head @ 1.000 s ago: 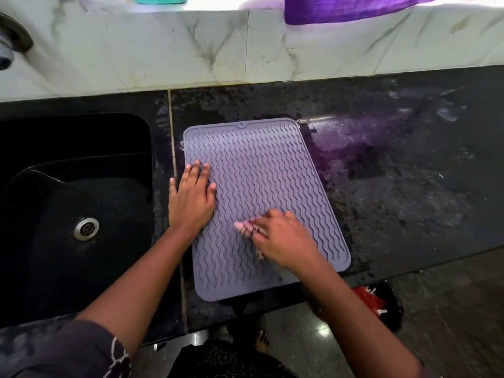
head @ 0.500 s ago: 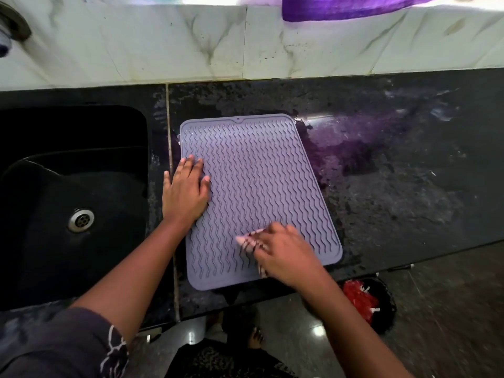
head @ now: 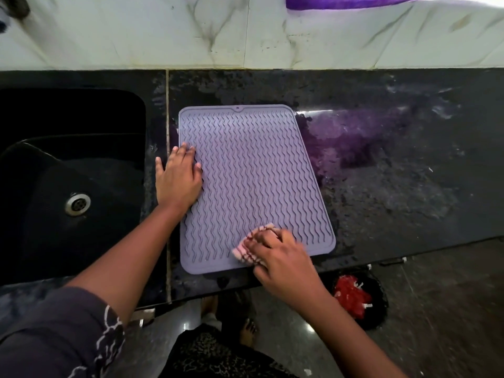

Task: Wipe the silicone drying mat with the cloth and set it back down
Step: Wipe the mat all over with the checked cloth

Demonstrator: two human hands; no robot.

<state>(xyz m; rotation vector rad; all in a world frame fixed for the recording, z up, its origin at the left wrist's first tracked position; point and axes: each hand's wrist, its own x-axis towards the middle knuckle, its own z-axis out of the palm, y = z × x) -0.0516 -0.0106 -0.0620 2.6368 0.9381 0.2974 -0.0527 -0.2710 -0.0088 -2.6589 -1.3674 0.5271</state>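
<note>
**A:** Where is the mat (head: 253, 181) on my screen?

**B:** I see it lying flat on the black stone counter (head: 395, 186), just right of the sink (head: 71, 186). It is a lilac rubbery rectangle with rounded corners, a raised rim and rows of wavy ridges. Its near edge sits close to the counter's front edge.

**A:** And the left hand (head: 178, 180)?

**B:** Laid flat, palm down, fingers close together over the mat's left edge, thumb out on the stone.

**A:** The right hand (head: 278, 257)?

**B:** I see it curled over the cloth (head: 246, 248), fingers bent and gripping it against the mat's near right part. The cloth is a small bunched pink piece with dark stripes, soft and creased; most of it is hidden under the fingers.

**A:** What is the counter like?

**B:** Glossy, speckled, with wet-looking smears and a purple sheen right of the mat. Behind it stands a white marble-veined wall (head: 191, 31). The sink is a dark basin with a round metal drain (head: 77, 204).
</note>
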